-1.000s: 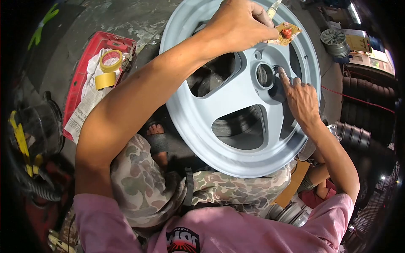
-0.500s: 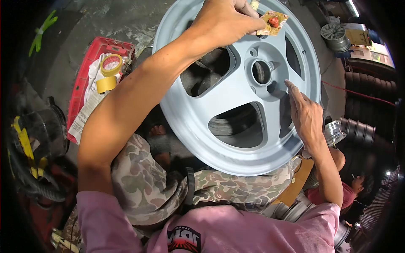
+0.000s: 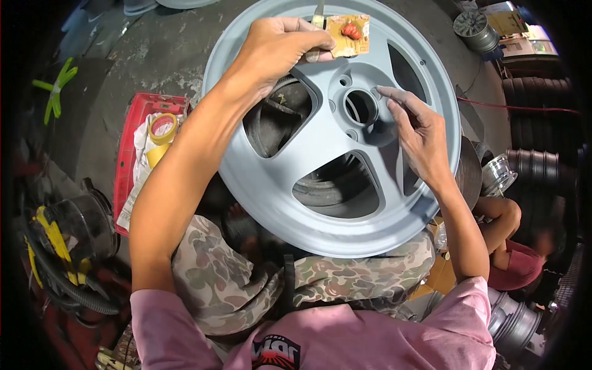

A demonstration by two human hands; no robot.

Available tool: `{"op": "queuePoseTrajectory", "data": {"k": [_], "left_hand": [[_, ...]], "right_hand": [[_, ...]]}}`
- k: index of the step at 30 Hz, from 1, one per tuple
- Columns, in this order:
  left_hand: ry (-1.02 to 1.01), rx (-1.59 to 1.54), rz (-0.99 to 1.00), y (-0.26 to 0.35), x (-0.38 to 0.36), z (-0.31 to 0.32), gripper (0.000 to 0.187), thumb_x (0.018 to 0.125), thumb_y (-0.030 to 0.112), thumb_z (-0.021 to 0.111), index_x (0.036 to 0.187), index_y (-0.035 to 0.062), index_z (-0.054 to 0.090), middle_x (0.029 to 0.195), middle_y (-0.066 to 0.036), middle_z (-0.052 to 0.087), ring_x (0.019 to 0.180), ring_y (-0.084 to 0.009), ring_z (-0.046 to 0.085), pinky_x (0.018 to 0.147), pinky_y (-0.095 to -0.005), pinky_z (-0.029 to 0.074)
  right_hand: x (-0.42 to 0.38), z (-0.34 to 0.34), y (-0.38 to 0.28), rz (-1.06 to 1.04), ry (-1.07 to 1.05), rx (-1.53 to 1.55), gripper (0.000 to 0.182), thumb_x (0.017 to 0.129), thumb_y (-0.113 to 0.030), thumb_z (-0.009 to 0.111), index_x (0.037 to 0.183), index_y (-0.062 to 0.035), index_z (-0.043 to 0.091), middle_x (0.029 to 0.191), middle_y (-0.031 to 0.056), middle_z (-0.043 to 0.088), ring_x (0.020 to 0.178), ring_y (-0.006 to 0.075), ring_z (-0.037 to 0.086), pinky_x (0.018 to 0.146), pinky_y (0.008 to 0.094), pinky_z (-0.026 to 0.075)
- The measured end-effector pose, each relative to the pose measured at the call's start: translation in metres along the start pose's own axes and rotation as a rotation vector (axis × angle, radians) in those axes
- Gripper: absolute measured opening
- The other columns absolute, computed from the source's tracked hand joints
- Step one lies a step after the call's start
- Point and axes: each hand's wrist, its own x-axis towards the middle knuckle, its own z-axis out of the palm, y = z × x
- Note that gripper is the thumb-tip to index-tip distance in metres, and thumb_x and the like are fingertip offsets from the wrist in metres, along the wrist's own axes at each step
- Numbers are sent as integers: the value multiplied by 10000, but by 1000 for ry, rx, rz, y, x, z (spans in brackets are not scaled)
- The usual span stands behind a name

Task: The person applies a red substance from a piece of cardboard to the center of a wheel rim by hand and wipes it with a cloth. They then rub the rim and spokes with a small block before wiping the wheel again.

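A large light-grey wheel rim (image 3: pixel 333 231) lies face up in front of my knees, its round centre hole and bolt holes showing. Over its far spoke, my left hand (image 3: pixel 283 49) pinches a small yellowish card (image 3: pixel 359 46) that bears a dab of red paste (image 3: pixel 351 31). A thin tool with a pale handle (image 3: pixel 319 21) sticks up beside the card, also at my left fingers. My right hand (image 3: pixel 419 126) is over the hub, just right of the centre hole, fingers bent and apart, with nothing visible in them.
At the left, a red tray (image 3: pixel 123 169) holds cloth and rolls of yellow tape (image 3: pixel 163 129). A black machine with a hose (image 3: pixel 74 296) stands lower left. Another person (image 3: pixel 521 265) sits at the right, near metal rims (image 3: pixel 498 174) and stacked tyres (image 3: pixel 536 117).
The view has shifted. My left hand with the card has moved left across the rim. My right hand has moved up and left toward the hub, its fingers more bent.
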Motion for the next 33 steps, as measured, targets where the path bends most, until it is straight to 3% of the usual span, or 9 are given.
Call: {"op": "queuePoseTrajectory", "data": {"k": [3, 9, 19, 22, 24, 26, 27, 31, 33], "left_hand": [[-52, -118, -61, -2, 0, -2, 170, 933, 112, 731, 991, -48, 741, 949, -104, 736, 848, -131, 721, 798, -223, 565], [-94, -102, -59, 1, -2, -1, 175, 933, 118, 734, 995, -46, 731, 938, -111, 733, 829, -131, 711, 778, -230, 560], [-84, -134, -64, 5, -1, 6, 169, 929, 110, 733, 993, -46, 725, 933, -102, 736, 848, -134, 726, 807, -205, 559], [20, -110, -8, 7, 2, 7, 156, 931, 92, 726, 989, -52, 730, 926, -94, 738, 869, -144, 734, 828, -217, 574], [99, -87, 87, 10, 4, 9, 126, 860, 91, 773, 796, -13, 744, 736, -15, 694, 651, -66, 601, 582, -241, 450], [107, -32, 129, 13, 3, 7, 144, 862, 88, 768, 761, -8, 732, 715, -15, 680, 646, -63, 595, 579, -238, 445], [116, 19, 140, 13, 3, 7, 143, 861, 90, 768, 764, -8, 731, 717, -16, 682, 648, -62, 596, 583, -236, 447], [122, 88, 148, 17, 4, 7, 140, 860, 92, 765, 767, -5, 728, 718, -17, 685, 649, -62, 597, 592, -231, 452], [122, 79, 160, 15, 4, 7, 137, 858, 91, 764, 769, -6, 730, 718, -17, 687, 647, -63, 597, 592, -232, 452]], "right_hand": [[12, 4, 2, -413, 110, -211, 332, 925, 15, 634, 1241, -52, 714, 855, 122, 706, 717, 148, 657, 677, 304, 526], [30, 3, -14, -612, 103, -294, 377, 916, 23, 648, 1267, -101, 706, 877, 120, 699, 697, 239, 659, 672, 361, 538], [41, 7, -8, -626, 61, -348, 322, 929, -18, 659, 1227, -135, 690, 984, 121, 740, 811, 325, 722, 675, 413, 566], [39, 1, 2, -582, 34, -474, 354, 929, -10, 645, 1254, -148, 666, 972, 121, 736, 804, 325, 723, 676, 421, 564], [42, -6, 13, -588, 5, -611, 416, 927, -35, 648, 1319, -174, 635, 951, 104, 715, 756, 317, 711, 663, 417, 564], [44, -12, 19, -575, -108, -974, 446, 940, -43, 641, 1364, -183, 629, 923, 95, 660, 749, 299, 686, 689, 378, 559], [47, -15, 28, -640, -156, -1060, 598, 937, -72, 627, 1501, -236, 515, 917, 91, 610, 753, 279, 672, 732, 374, 562], [60, -12, 30, -712, -222, -1266, 667, 947, -70, 599, 1570, -242, 433, 990, 92, 633, 822, 261, 689, 816, 375, 560], [67, -10, 31, -816, -228, -1382, 643, 952, -123, 559, 1577, -173, 416, 1012, 99, 649, 803, 205, 713, 810, 348, 549]]}}
